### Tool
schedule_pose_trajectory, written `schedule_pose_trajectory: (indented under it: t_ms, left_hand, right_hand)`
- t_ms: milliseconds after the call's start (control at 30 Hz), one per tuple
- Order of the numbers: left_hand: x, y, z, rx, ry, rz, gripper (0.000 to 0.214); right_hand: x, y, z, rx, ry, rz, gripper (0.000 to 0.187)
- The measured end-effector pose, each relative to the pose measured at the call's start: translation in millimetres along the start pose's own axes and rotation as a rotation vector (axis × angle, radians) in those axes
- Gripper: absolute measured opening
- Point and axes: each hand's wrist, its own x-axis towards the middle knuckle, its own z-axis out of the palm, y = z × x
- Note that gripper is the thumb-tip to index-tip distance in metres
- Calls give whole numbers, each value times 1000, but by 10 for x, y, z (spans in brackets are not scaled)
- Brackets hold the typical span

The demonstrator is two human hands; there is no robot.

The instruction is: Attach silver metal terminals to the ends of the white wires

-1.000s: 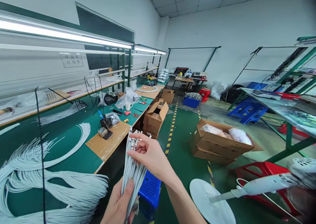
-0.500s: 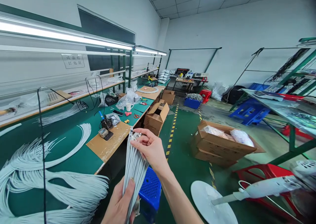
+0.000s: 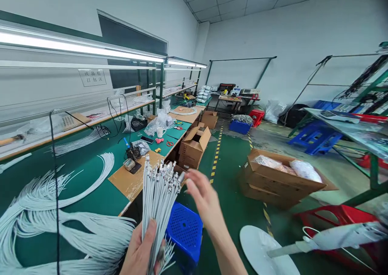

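My left hand (image 3: 141,244) is closed around a bundle of thin white cables (image 3: 157,206), which stands nearly upright in front of me. Small metal connectors (image 3: 165,174) tip the cables at the fanned-out upper end. Just right of these tips, my right hand (image 3: 204,194) is raised with its fingers apart, slightly blurred, and nothing shows in it. More loose cable ends stick out below my left hand. On the green bench (image 3: 79,166) to the left lie large looped bundles of white cables (image 3: 91,234).
A soldering iron stand (image 3: 131,162) sits on a brown board (image 3: 127,182). Farther along are a mug (image 3: 160,132) and red scissors (image 3: 169,143). Below are a blue stool (image 3: 184,226) and an open carton (image 3: 194,145). Right stand a bag-filled carton (image 3: 273,178) and a white fan (image 3: 333,236).
My right hand has moved off the cable tips to the right, and its fingers have parted. The upper cable ends have spread out. My left hand keeps its hold.
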Motion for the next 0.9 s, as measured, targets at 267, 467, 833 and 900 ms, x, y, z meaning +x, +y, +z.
schedule_pose_trajectory:
  t_ms: [267, 467, 833, 900]
  left_hand:
    - [-42, 38, -122, -50, -104, -1, 67]
    - [17, 73, -142, -155, -170, 45, 60]
    - [54, 19, -150, -254, -129, 34, 54]
    - [63, -5, -162, -251, -124, 24, 56]
  right_hand:
    - [-230, 100, 362, 158, -534, 190, 54]
    - [-266, -110, 361, 99, -585, 98, 24]
    - [-370, -264, 157, -472, -180, -736, 20]
    - [-375, -287, 216, -624, -148, -804, 12]
